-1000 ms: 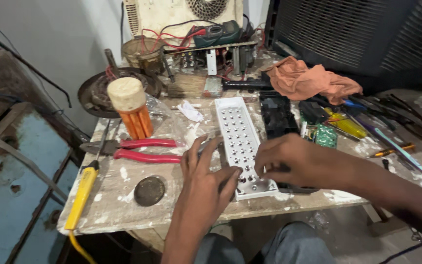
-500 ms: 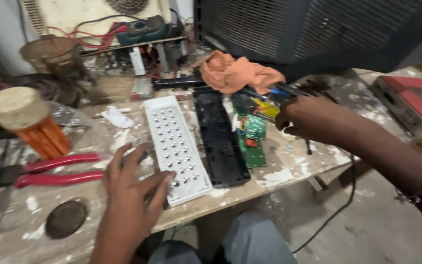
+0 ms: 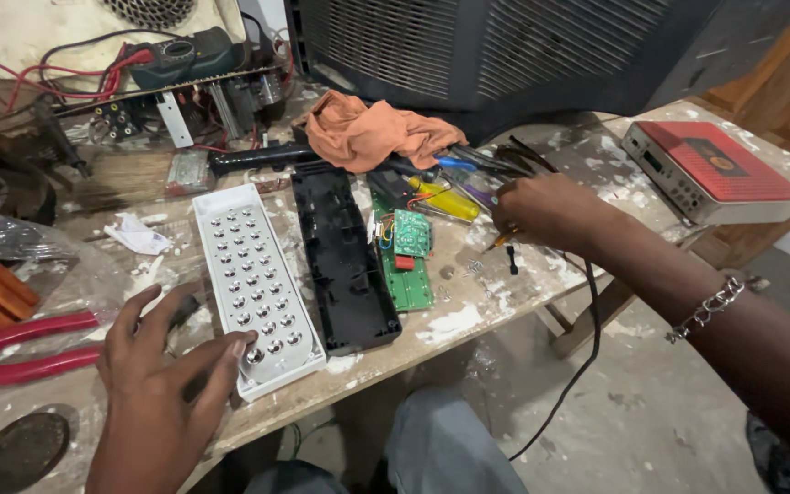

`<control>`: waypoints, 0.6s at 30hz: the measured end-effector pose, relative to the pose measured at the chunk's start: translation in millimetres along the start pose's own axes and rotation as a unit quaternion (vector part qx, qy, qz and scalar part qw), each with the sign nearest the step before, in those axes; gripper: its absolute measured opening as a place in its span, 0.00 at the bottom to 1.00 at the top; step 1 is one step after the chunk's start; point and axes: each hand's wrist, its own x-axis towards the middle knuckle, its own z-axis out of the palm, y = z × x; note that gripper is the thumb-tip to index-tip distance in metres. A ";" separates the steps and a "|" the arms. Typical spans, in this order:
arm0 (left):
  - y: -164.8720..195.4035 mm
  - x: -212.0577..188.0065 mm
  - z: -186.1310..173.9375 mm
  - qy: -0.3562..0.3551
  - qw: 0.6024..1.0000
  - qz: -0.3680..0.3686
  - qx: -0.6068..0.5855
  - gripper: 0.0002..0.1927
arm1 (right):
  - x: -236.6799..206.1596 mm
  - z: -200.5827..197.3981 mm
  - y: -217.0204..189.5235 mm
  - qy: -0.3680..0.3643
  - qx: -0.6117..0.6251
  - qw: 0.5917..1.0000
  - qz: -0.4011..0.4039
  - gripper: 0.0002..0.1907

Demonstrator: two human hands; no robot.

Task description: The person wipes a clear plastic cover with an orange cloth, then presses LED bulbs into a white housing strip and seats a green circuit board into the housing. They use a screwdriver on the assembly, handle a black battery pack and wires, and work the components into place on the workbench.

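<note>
My left hand (image 3: 162, 393) rests spread, fingers open, on the white LED panel (image 3: 253, 284) at lower left; rigid, light, best gripped by its edges. My right hand (image 3: 546, 212) pinches a screwdriver (image 3: 505, 240) at centre right.

Bare hands & forearms, silver chain bracelet (image 3: 706, 309) on rt wrist, grey trousers (image 3: 445, 448)

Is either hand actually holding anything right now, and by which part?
The left hand holds nothing; its fingertips rest on the near end of the white perforated plastic panel. The right hand seems to pinch a small orange-handled tool; the grip is hidden.
</note>
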 end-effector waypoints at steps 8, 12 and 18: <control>2.8 -2.2 -3.5 0.018 1.000 0.004 -0.014 0.10 | 10.0 1.9 6.2 0.015 0.016 0.998 -0.050 0.11; 2.6 -1.2 -5.1 0.021 0.999 0.000 -0.026 0.09 | 9.0 -7.2 8.1 0.089 0.104 0.983 -0.125 0.14; 2.3 -2.7 -10.5 0.032 0.999 0.006 -0.043 0.09 | -0.7 -34.4 -7.4 0.145 0.113 0.976 -0.115 0.17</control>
